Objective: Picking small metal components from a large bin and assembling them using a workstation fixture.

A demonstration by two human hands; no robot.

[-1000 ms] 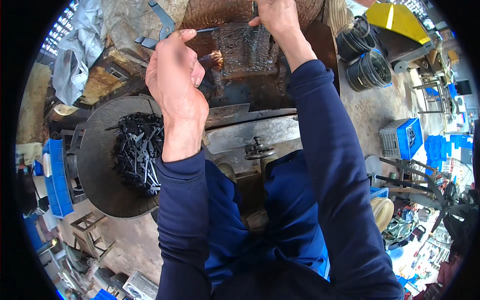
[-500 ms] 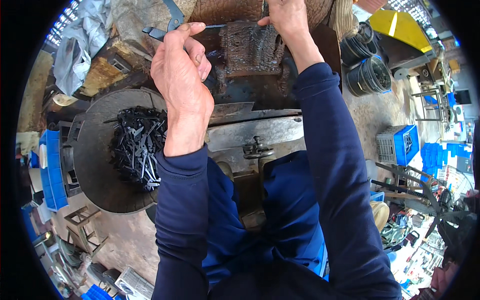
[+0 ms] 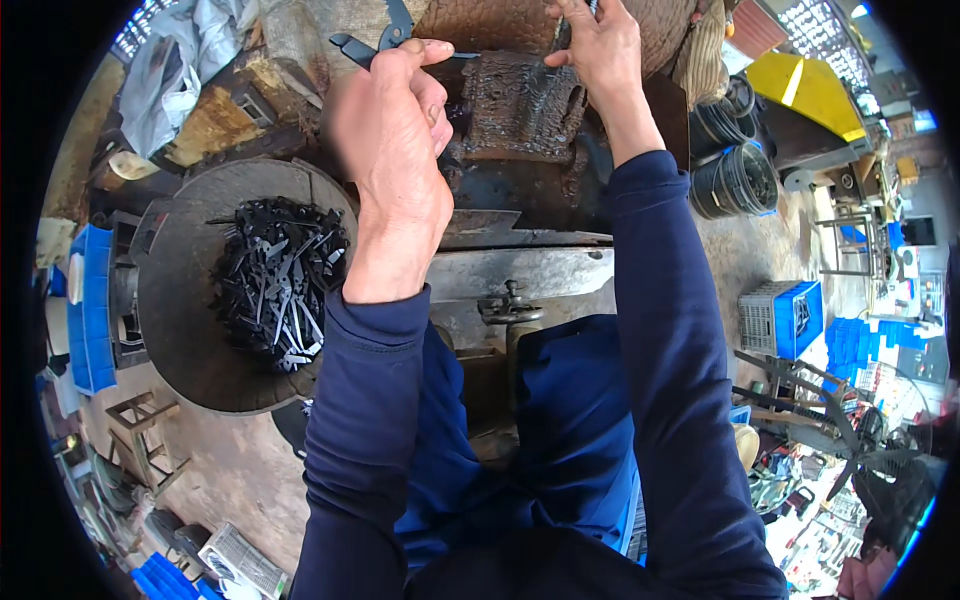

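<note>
My left hand (image 3: 400,150) is closed on a dark grey metal tool part (image 3: 354,48) with a pivot and a toothed upper piece (image 3: 398,18), somewhat like pliers or shears. A thin dark tip pokes out past the fingers toward a rough, crusted brown metal block (image 3: 520,105). Beyond the block's right side is my right hand (image 3: 605,55), its fingers bent around a slim dark thing at the top edge; most of that thing is cut off by the frame.
A round worn tub (image 3: 190,350) at left holds a heap of dark metal pieces (image 3: 285,280). A pale bar (image 3: 560,275) with a screw clamp (image 3: 510,305) crosses before my knees. Black buckets (image 3: 735,180), a blue-and-grey crate (image 3: 785,318) and a fan (image 3: 870,440) stand at right.
The whole view has shifted slightly. My left hand has moved a little right with the tool part, closer to the block. The right hand stays near the block's far right.
</note>
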